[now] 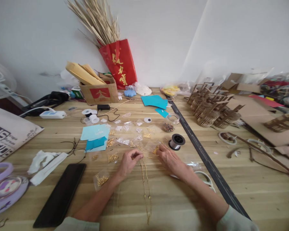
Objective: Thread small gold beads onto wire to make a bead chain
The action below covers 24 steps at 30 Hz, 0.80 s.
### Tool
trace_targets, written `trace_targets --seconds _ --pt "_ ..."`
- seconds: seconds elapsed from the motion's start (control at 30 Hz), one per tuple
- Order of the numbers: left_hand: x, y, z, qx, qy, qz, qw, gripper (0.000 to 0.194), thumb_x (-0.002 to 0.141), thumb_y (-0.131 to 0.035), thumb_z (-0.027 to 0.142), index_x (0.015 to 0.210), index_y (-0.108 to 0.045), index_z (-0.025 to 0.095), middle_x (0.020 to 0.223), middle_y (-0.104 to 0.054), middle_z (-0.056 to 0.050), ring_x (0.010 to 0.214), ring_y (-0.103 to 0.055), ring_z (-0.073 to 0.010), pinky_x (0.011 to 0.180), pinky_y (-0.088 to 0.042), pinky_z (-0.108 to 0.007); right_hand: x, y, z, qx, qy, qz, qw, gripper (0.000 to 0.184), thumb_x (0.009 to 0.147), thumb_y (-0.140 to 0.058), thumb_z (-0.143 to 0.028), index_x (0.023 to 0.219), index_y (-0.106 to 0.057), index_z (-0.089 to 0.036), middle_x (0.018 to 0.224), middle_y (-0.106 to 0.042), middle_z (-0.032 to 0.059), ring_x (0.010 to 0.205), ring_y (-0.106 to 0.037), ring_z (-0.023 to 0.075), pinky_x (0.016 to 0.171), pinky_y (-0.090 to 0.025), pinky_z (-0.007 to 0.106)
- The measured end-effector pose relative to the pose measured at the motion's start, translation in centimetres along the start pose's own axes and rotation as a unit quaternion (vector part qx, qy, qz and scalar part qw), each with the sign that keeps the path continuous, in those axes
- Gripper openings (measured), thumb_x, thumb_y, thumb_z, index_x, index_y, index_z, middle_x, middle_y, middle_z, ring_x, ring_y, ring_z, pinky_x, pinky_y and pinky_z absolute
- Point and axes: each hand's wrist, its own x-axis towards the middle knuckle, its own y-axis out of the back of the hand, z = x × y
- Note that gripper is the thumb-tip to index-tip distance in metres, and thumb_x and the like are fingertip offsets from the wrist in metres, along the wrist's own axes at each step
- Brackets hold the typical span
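My left hand pinches the upper end of a thin gold chain necklace between thumb and fingertips. The necklace runs down the table toward me in two near-parallel strands with small beads along them, meeting at a pendant-like end. My right hand has its fingers bent together at a small clear bag of gold findings; what lies between the fingertips is hidden. Between the hands lies a short gold piece. To the right of my right hand stands a spool of fine wire.
Small bags of gold beads and silver pieces lie around the hands. A black phone is at left, near blue sheets. A dark strip crosses the right side, with small wooden baskets beyond it.
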Motion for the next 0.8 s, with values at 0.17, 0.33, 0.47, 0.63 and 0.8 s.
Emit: trace_targets --seconds 0.17,0.33,0.47,0.63,0.8 --pt "0.0 0.0 -0.1 0.006 -0.004 0.003 1.0 0.022 0.076 -0.065 0.035 0.068 -0.065 0.015 0.066 -0.065 -0.002 0.064 -0.057 -0.0153 0.061 -0.045 -0.025 0.0 -1.3 1.3 0.042 0.018 0.011 0.999 0.026 0.084 -0.042 -0.002 0.069 -0.054 -0.019 0.073 -0.053 0.0048 0.063 -0.05 0.015 0.059 -0.036 0.027" --pt "-0.1 0.0 -0.1 0.021 -0.01 0.006 1.0 0.02 0.077 -0.064 0.033 0.069 -0.065 0.015 0.065 -0.065 -0.002 0.063 -0.057 -0.0151 0.061 -0.045 -0.024 0.3 0.0 0.9 0.125 0.023 -0.001 0.992 0.022 0.086 -0.047 -0.011 0.067 -0.056 -0.018 0.069 -0.053 0.0018 0.058 -0.046 0.0127 0.057 -0.031 0.025" --pt "-0.1 0.0 0.0 0.041 -0.028 0.003 0.999 0.018 0.077 -0.064 0.032 0.07 -0.066 0.015 0.067 -0.066 -0.002 0.064 -0.059 -0.0157 0.063 -0.046 -0.025 0.7 0.7 0.3 0.197 0.022 0.003 0.98 0.023 0.088 -0.048 -0.014 0.068 -0.06 -0.018 0.069 -0.058 0.0019 0.059 -0.05 0.0127 0.057 -0.032 0.024" --pt "0.2 0.2 0.2 0.053 -0.07 0.001 0.996 0.016 0.079 -0.062 0.028 0.072 -0.067 0.015 0.076 -0.069 -0.005 0.071 -0.062 -0.0171 0.067 -0.048 -0.027 1.3 -0.2 0.6 0.308 -0.015 0.081 0.948 0.021 0.089 -0.051 -0.024 0.087 -0.07 -0.017 0.084 -0.07 0.0065 0.074 -0.062 0.0178 0.066 -0.042 0.026" --pt "0.7 0.3 0.8 0.074 -0.106 0.027 0.991 0.016 0.079 -0.063 0.029 0.07 -0.067 0.016 0.076 -0.069 -0.006 0.072 -0.062 -0.0174 0.067 -0.049 -0.027 2.1 -1.1 1.0 0.448 -0.074 0.123 0.882 0.027 0.086 -0.052 -0.034 0.089 -0.072 -0.015 0.074 -0.07 0.0046 0.064 -0.061 0.0158 0.06 -0.046 0.026"
